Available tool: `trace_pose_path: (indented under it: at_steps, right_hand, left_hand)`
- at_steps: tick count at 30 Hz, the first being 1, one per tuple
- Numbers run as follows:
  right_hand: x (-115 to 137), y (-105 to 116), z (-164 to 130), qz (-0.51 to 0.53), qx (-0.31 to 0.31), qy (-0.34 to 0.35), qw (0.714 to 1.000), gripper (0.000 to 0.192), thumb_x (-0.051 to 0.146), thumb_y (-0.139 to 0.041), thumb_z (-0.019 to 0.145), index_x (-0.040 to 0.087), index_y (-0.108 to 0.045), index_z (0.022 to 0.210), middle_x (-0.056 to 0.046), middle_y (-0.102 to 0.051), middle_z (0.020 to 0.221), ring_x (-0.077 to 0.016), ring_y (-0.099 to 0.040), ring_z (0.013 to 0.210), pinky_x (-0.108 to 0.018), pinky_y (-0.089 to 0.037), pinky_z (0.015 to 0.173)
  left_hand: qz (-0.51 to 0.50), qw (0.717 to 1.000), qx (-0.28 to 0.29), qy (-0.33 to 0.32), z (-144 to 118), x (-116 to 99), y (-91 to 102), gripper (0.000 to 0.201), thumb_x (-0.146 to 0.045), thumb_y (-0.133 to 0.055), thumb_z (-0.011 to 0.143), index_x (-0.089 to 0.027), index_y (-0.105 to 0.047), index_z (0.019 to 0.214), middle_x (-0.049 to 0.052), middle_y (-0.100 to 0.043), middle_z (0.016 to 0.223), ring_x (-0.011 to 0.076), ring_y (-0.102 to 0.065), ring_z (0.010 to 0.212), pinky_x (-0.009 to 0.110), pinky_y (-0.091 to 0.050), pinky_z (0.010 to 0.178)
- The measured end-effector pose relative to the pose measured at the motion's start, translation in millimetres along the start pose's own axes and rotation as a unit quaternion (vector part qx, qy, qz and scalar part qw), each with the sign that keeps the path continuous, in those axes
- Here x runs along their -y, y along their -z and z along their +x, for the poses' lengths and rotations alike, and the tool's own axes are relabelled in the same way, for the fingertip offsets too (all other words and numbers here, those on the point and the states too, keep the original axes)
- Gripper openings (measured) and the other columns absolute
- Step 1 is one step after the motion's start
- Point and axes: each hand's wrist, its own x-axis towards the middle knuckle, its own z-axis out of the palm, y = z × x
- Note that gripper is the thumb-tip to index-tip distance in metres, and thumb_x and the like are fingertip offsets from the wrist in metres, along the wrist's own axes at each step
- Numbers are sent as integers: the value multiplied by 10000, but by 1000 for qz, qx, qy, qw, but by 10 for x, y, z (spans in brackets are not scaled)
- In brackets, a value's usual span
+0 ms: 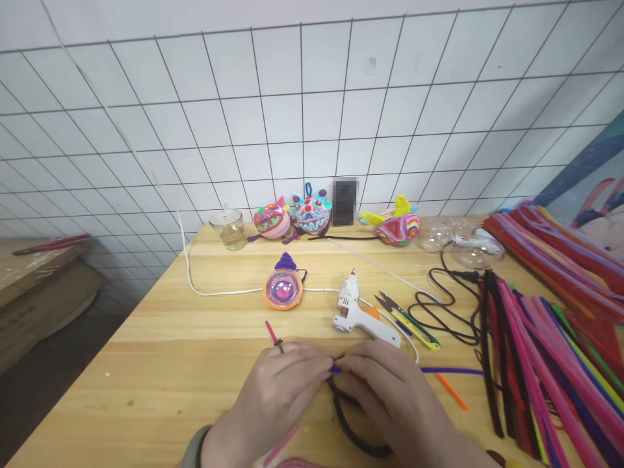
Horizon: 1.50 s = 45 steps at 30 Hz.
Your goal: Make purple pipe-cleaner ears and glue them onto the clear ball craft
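Btwn hands [287, 383] [390, 380], purp. fuzzy strip [335, 368]

White gridded wall [277, 117]; pale wood-grained table [160, 364] stands against it. Left: second worktop [24, 263], lower floor area [24, 390] dark.

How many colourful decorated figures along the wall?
3: the pink-striped figure right of the glass jar, the blue-and-red figure beside it, and the yellow-finned figure right of the dark rectangular object. No others visible there.

A fuzzy purple pipe cleaner [453, 371], pinched and partly hidden, stretches straight rightward, nearer than the white glue gun [350, 297].
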Motion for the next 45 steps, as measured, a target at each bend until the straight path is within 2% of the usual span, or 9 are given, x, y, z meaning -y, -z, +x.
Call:
trace_pose_path:
  at_steps: [4, 7, 11, 15, 18, 27, 34, 39, 45]
  right_hand:
    - [-84, -43, -56, -59, -14, -29, 998, 176, 215, -490, 928, 135, -632, 996, -126, -700, 897, -221, -665, 840, -336, -576, 710]
    - [-89, -6, -60, -59, -39, -12, 997, 175, 178, -501, 917, 126, -610, 1043, -135, -688, 940, -224, -651, 901, -351, -561, 772]
    - [-23, 53, -47, -41, 8, 22, 999, 159, 98, -478, 897, 151, -617, 952, -77, -697, 787, -187, -668, 720, -289, -555, 642]
    - [9, 11, -99, -74, 228, -32, 970, 87, 105, -597, 794, 182, -622, 764, -37, -662, 680, -194, -653, 600, -274, -537, 512]
    - [-22, -57, -183, -103, 287, -52, 951, 165, 81, -677, 678, 197, -627, 784, -38, -674, 743, -230, -675, 659, -300, -552, 528]
    - [-187, -55, -324, -126, 257, 1, 958, 194, 85, -541, 778, 198, -595, 927, -65, -673, 833, -204, -659, 726, -271, -530, 622]
    - [-279, -158, -486, -150, 263, -15, 953, 410, 16, -516, 683, 172, -608, 1050, -83, -694, 853, -229, -672, 720, -318, -559, 637]
    - [-248, -199, -512, -72, 241, -120, 960, 558, 12, -480, 571, 200, -624, 1076, -80, -715, 900, -236, -698, 753, -319, -585, 657]
    - [-206, -198, -396, 139, 173, -215, 951, 408, 158, -569, 729, 236, -607, 1128, -61, -730, 978, -210, -716, 794, -264, -592, 672]
  left_hand:
    - [-90, 971, 14, 221, 18, -3, -78, 128, -145, -598, 805, -176, -719, 832, 39, -754, 719, 143, -683, 615, 217, -541, 605]
    - [-222, 886, -12, 407, 24, 41, -107, 135, -225, -616, 781, -160, -734, 773, 59, -757, 725, 151, -673, 603, 213, -530, 556]
    - [-304, 793, -90, 521, 63, 114, -73, 181, -317, -726, 657, -140, -715, 693, 32, -715, 590, 100, -553, 415, 178, -432, 377]
    - [-303, 771, -127, 546, 94, 173, 19, 259, -370, -755, 612, -124, -699, 670, 1, -644, 478, 69, -472, 327, 172, -378, 343]
    - [-301, 769, -137, 547, 93, 202, 72, 273, -384, -737, 638, -119, -686, 677, -11, -610, 441, 64, -459, 304, 166, -349, 334]
    - [-352, 747, -157, 542, 93, 201, 87, 254, -359, -734, 665, -115, -664, 662, -4, -628, 523, 47, -443, 330, 160, -363, 329]
    - [-406, 709, -193, 543, 98, 229, 103, 283, -348, -753, 645, -105, -716, 785, 13, -642, 581, 62, -473, 394, 159, -379, 332]
    - [-407, 702, -226, 539, 101, 240, 121, 224, -320, -767, 623, -119, -720, 710, -6, -613, 524, 58, -465, 400, 148, -354, 346]
    - [-403, 705, -245, 530, 97, 269, 146, 209, -309, -753, 642, -109, -696, 657, -3, -602, 518, 50, -449, 403, 139, -316, 343]
